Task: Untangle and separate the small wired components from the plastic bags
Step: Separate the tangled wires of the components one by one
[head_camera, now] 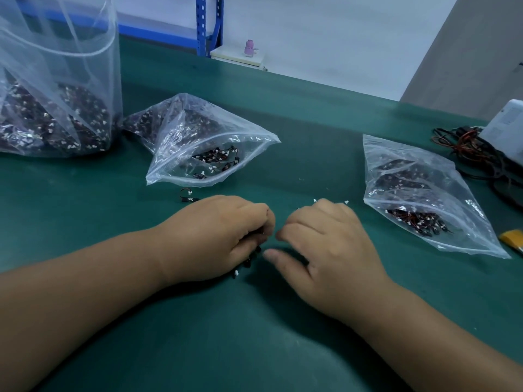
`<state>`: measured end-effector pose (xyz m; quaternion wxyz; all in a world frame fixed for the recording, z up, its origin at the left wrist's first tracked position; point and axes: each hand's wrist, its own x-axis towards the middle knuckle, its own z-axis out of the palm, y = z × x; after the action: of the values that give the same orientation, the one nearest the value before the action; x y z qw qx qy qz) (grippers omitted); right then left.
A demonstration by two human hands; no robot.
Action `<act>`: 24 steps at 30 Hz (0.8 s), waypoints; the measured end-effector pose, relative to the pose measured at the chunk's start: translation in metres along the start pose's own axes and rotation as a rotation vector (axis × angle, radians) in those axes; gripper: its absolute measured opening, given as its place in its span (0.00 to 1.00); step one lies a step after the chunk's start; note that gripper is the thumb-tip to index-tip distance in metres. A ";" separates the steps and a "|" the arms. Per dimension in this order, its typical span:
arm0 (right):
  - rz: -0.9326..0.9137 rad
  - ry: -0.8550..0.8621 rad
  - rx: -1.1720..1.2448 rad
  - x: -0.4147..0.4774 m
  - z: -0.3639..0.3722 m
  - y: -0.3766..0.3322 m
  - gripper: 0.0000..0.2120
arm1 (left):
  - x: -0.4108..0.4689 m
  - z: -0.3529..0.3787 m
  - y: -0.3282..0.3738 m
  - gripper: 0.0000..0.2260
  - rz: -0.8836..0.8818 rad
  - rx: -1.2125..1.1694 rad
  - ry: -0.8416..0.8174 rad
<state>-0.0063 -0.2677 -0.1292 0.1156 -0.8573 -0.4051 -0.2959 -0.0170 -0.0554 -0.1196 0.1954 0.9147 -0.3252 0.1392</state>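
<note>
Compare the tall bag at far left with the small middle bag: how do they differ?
The tall bag stands upright; the small bag lies on its side. The tall bag is larger and holds more components than the small bag. The small bag's mouth gapes toward the camera; the tall bag's top is out of view. Both are clear plastic.

left hand [220,236] gripping wired components [250,260], right hand [325,244] curled beside

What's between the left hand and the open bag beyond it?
Head view: one loose wired component lies on the green mat between the left hand and the open bag; the rest is bare.
</note>
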 end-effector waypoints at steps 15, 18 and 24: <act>0.136 -0.059 -0.027 0.007 0.015 -0.013 0.13 | -0.001 0.003 0.006 0.04 0.037 -0.097 0.095; 0.128 -0.020 0.071 0.007 0.016 -0.010 0.12 | -0.002 0.002 0.008 0.05 0.032 -0.100 0.107; 0.162 -0.013 0.156 0.007 0.014 -0.009 0.12 | -0.002 0.003 0.007 0.05 -0.012 -0.145 0.121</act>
<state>-0.0038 -0.2514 -0.1359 0.2030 -0.8775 -0.3570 -0.2476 -0.0225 -0.0606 -0.1209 0.2813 0.8899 -0.3167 0.1691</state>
